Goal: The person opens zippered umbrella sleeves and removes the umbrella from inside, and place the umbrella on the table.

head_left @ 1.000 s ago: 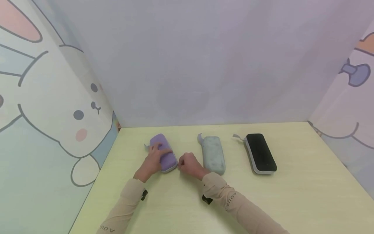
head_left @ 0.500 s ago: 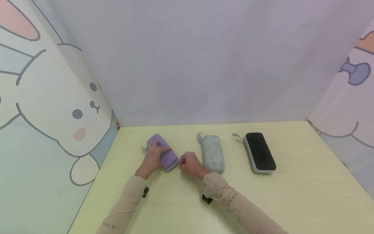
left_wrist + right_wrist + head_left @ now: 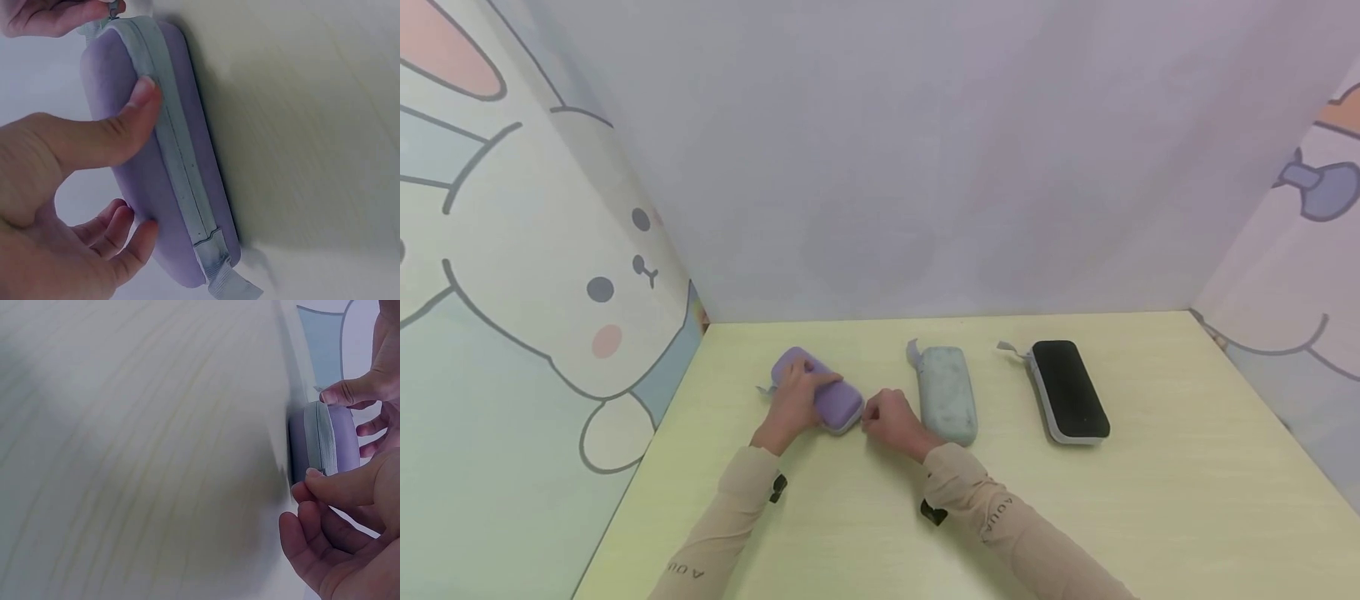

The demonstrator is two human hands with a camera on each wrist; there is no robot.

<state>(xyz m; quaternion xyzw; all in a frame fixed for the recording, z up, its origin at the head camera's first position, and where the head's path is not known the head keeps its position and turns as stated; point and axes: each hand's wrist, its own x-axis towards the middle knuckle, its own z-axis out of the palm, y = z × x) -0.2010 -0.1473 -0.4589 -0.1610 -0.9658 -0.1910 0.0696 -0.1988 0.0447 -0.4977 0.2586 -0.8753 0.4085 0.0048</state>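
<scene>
A purple zip case (image 3: 841,403) with a pale grey-green zip band (image 3: 178,159) lies aslant at the left of the table. My left hand (image 3: 793,403) grips it from the near left, thumb on the band side and fingers across the other side. At the case's near right corner my right hand (image 3: 897,422) pinches the small zip pull (image 3: 114,9) between thumb and forefinger. Along the side seen in the left wrist view, the zip's edges lie together. A fabric tab (image 3: 230,281) sticks out from the case's far end.
A mottled grey-green case (image 3: 947,396) with a tab lies just right of my right hand. Farther right is a black-topped case (image 3: 1067,390) with a pale side and a strap. Cartoon-printed panels (image 3: 550,333) and a plain backdrop (image 3: 880,167) border the pale table (image 3: 1187,467).
The purple case has turned counterclockwise, its far end swinging left and its near end right. My left hand has turned with it; my right hand has shifted slightly right, still at the corner.
</scene>
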